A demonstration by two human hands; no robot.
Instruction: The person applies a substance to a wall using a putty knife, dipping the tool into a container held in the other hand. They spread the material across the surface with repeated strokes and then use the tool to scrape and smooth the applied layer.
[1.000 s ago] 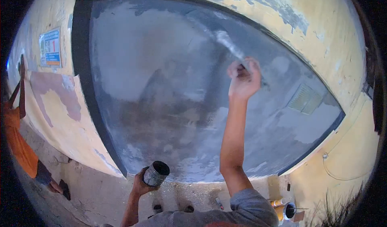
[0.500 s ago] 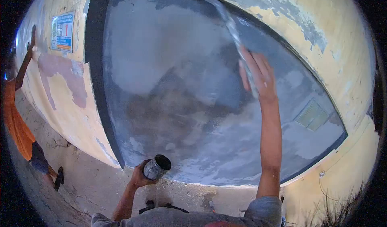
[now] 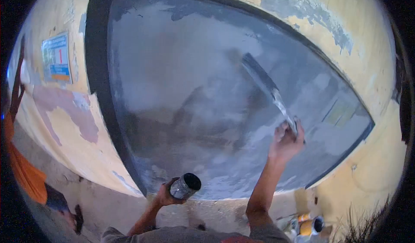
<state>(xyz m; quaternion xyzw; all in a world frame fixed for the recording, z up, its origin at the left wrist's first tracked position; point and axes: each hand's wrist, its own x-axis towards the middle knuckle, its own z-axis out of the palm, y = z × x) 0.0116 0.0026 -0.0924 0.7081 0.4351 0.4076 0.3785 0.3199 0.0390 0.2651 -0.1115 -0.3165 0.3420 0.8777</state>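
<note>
My right hand (image 3: 287,139) grips the handle of a long paint brush (image 3: 263,76). Its dark, flat bristle end lies at or close to the grey painted wall panel (image 3: 164,61), right of its centre. Low in the view, my left hand (image 3: 166,195) is wrapped round a paint-smeared can (image 3: 186,186), whose dark opening faces up and to the right. The panel has patches of lighter and darker grey, with a dark border along its left and upper edges.
Another person in an orange shirt (image 3: 26,178) stands at the far left. A sign (image 3: 57,58) hangs on the peeling cream wall. Several containers (image 3: 307,228) sit on the ground at the lower right, near dark bristly strands.
My right hand has moved down, taking the brush from the panel's top edge towards its middle. My left hand and the can have shifted slightly right and down in view. Containers have come into view.
</note>
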